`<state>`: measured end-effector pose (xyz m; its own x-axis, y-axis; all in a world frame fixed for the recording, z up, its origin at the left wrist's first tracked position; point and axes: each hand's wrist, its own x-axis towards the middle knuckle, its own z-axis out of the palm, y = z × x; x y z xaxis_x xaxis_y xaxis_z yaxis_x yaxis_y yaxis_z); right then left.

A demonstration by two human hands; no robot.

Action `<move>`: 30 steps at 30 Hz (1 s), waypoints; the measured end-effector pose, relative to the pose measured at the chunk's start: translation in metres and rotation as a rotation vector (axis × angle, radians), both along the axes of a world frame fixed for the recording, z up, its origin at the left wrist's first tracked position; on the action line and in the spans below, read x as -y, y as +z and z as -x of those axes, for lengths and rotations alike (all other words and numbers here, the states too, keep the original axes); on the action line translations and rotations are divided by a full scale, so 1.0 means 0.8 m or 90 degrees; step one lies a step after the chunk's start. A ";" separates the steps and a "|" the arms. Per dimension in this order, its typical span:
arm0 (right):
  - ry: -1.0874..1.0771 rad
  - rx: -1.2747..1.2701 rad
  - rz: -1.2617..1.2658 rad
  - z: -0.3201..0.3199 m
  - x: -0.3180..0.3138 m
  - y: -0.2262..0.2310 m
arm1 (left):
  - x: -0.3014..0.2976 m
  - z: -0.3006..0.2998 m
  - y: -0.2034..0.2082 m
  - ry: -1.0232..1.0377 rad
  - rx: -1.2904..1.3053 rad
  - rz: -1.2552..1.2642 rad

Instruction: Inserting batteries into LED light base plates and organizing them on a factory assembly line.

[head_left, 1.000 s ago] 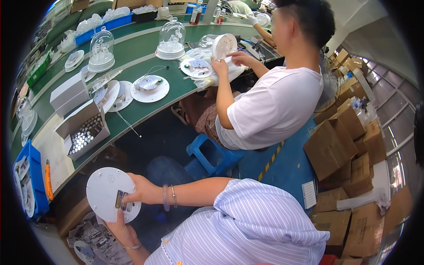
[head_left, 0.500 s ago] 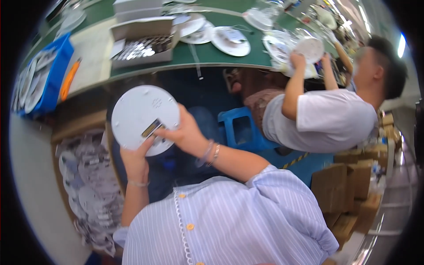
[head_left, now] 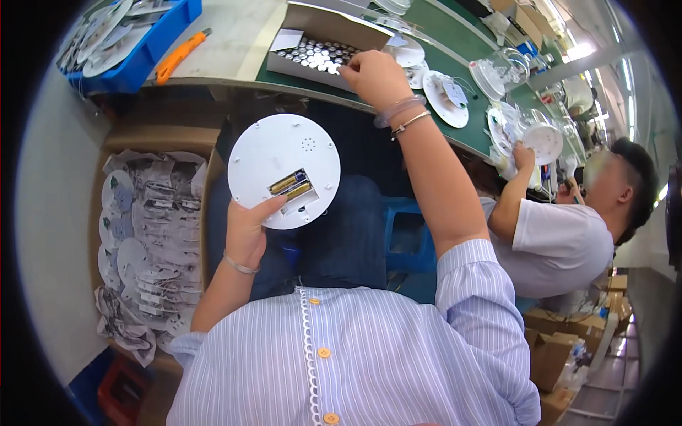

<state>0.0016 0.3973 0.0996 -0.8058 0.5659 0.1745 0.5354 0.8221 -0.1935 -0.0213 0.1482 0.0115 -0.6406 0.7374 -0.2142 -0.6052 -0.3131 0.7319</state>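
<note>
My left hand (head_left: pixel 247 231) holds a white round plastic disc (head_left: pixel 263 156) by its lower left rim, above my lap. The thumb lies on its face beside an uncovered battery compartment, where gold-coloured batteries (head_left: pixel 290 186) sit. A cluster of small holes shows near the disc's upper right. My right hand (head_left: pixel 376 77) reaches up to an open cardboard box (head_left: pixel 341 25) on the bench. Tightly packed batteries (head_left: pixel 316 55) stand in it, their shiny ends upward. The right fingers are pinched together at the box's right end; what lies between them, if anything, is hidden.
At the far left, a blue bin (head_left: pixel 135 74) holds more discs, beside an orange cutter (head_left: pixel 181 57). A carton (head_left: pixel 153 145) with paper and discs stands at left. Wired discs (head_left: pixel 444 99) lie on the green bench. A co-worker (head_left: pixel 561 234) handles a disc at right, near a blue stool (head_left: pixel 412 234).
My right hand has left the disc's battery compartment and moved up to the battery box. My left hand still holds the disc. The view has shifted, so the bench contents appear farther right.
</note>
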 end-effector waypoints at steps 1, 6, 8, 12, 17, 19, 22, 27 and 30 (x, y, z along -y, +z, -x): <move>-0.014 0.090 0.046 0.004 0.001 0.002 | 0.001 0.002 -0.001 -0.001 0.002 -0.003; -0.036 -0.019 0.081 0.005 -0.018 -0.037 | -0.003 0.012 -0.001 0.027 0.000 -0.015; -0.055 -0.065 0.063 0.007 -0.012 -0.043 | -0.005 0.015 -0.005 0.042 0.002 -0.018; 0.001 -0.275 0.100 -0.002 -0.017 -0.059 | -0.006 0.015 -0.004 0.058 0.056 -0.048; 0.052 -0.485 0.210 -0.017 0.004 -0.040 | -0.003 0.015 -0.009 0.075 0.096 -0.015; 0.200 -0.594 0.305 -0.024 0.034 -0.028 | -0.003 0.015 -0.009 0.078 0.109 -0.019; 0.194 -0.313 0.258 -0.050 0.097 -0.018 | 0.002 0.015 -0.008 0.088 0.123 -0.016; 0.332 -0.160 0.258 -0.079 0.134 -0.027 | 0.000 0.011 -0.006 0.056 0.115 -0.007; 0.384 -0.129 0.156 -0.081 0.124 -0.035 | 0.000 0.008 -0.003 0.053 0.113 -0.022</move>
